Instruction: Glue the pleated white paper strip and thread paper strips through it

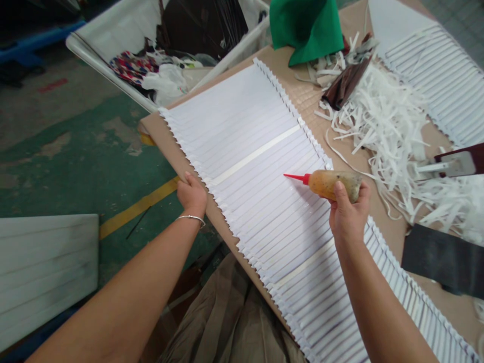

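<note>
A long white sheet of overlapping paper strips (260, 151) with jagged edges runs diagonally over the brown-covered table. My right hand (350, 209) is wrapped round a squeeze bottle (328, 184) of amber liquid, likely glue, above the sheet. The bottle lies nearly level, its thin red nozzle (297, 177) pointing left over the strips. At the table's near left edge is my left hand (192, 195), fingers curled beside the sheet's jagged border; what they grip, if anything, is hidden. Two cream strips (260, 151) cross the sheet, the lower one partly behind my right forearm.
White paper shreds (397, 111) are heaped on the right, near a dark-handled tool (457, 161) and a black flat piece (446, 259). Green material (306, 27) lies at the back. A white bin (109, 70) with scraps adjoins the table. Another slatted sheet (446, 75) lies upper right.
</note>
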Motion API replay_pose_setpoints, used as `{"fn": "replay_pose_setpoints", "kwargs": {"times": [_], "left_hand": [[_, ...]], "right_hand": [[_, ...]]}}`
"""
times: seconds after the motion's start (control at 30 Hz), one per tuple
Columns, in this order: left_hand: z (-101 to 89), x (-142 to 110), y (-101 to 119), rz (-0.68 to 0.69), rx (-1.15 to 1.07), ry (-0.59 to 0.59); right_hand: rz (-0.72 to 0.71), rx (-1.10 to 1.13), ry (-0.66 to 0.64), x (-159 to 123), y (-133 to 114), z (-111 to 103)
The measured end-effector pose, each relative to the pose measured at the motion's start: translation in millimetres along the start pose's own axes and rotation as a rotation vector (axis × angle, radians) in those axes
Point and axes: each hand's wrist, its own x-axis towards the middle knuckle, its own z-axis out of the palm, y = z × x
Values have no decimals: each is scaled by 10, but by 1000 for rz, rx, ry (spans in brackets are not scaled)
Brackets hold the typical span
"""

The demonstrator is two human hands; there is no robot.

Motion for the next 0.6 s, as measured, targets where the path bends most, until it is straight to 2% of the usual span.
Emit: {"fn": "replay_pose_setpoints", "kwargs": {"times": [0.33, 0.6], "left_hand": [[-8, -15, 2, -18, -14, -28], [-38, -43, 31, -28, -12, -39]], "right_hand": [[-34, -305, -80, -558, 158, -24], [-81, -437, -186, -1033, 55, 118]]}}
